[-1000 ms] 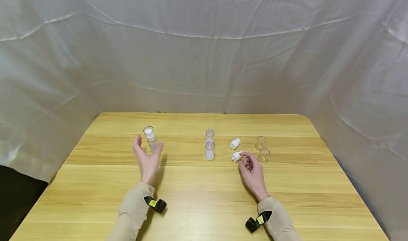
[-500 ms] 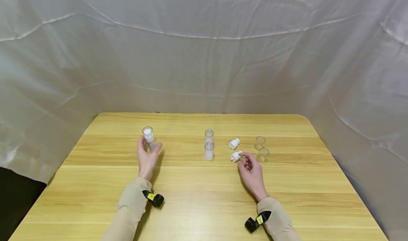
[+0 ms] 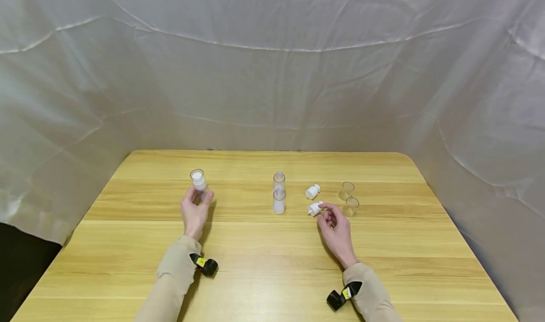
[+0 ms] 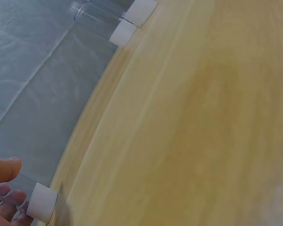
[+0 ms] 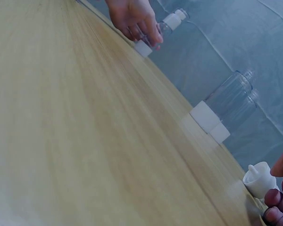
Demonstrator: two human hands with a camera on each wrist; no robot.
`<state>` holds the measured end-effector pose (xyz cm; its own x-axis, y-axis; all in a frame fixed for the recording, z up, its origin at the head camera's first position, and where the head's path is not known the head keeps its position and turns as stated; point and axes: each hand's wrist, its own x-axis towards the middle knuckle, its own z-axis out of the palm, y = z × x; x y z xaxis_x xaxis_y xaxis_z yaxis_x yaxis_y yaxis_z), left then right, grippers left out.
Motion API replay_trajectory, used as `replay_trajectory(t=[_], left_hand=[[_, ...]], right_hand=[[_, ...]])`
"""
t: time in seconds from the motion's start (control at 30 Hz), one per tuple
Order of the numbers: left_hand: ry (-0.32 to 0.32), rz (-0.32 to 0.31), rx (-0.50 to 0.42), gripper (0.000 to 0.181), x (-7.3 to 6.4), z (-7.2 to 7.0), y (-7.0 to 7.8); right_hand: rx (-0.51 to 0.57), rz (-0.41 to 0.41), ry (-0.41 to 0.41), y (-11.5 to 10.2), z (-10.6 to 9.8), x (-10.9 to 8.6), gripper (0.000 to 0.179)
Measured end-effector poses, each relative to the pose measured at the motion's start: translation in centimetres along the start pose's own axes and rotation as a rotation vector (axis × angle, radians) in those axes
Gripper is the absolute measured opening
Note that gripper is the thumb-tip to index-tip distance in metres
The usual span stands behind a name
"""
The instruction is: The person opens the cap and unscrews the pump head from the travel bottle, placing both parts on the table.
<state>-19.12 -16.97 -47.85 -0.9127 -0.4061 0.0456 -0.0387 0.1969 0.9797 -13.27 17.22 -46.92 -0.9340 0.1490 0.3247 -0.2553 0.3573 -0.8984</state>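
Note:
At the left of the table stands a clear bottle with a white pump top point(image 3: 198, 178) and a white base point(image 4: 42, 202). My left hand point(image 3: 196, 214) grips its lower part, thumb on one side and fingers on the other. Farther right, my right hand point(image 3: 338, 234) rests over the table, index fingertip at a white pump head point(image 3: 314, 209) lying on its side. Its other fingers are bent, and the thumb stays apart from the pump head in the head view. A second white pump head point(image 3: 312, 191) lies just behind.
Two clear bottles point(image 3: 278, 203) without pumps stand one behind the other at mid-table. Two clear caps point(image 3: 351, 207) sit right of the pump heads. Pale cloth point(image 3: 272, 85) hangs behind the wooden table point(image 3: 272, 274).
My left hand, earlier spread wide near the capped bottle, has moved slightly left and closed its fingers round it. The bottle stays in place. My right hand has barely moved.

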Motion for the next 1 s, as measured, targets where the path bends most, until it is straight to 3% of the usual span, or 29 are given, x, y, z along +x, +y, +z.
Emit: replay_trajectory(t=[0.2, 0.7, 1.0], left_hand=[[-0.063, 0.003, 0.039, 0.046, -0.8, 0.1, 0.1], [-0.362, 0.045, 0.049, 0.051, -4.7, 3.0, 1.1], [-0.502, 0.094, 0.024, 0.047, -7.0, 5.1, 1.4]], right_hand=[[0.008, 0.007, -0.006, 0.1, 0.0, 0.0, 0.025], [0.006, 0.011, -0.024, -0.5, -0.1, 0.1, 0.023], [0.067, -0.008, -0.017, 1.9, 0.9, 0.5, 0.027]])
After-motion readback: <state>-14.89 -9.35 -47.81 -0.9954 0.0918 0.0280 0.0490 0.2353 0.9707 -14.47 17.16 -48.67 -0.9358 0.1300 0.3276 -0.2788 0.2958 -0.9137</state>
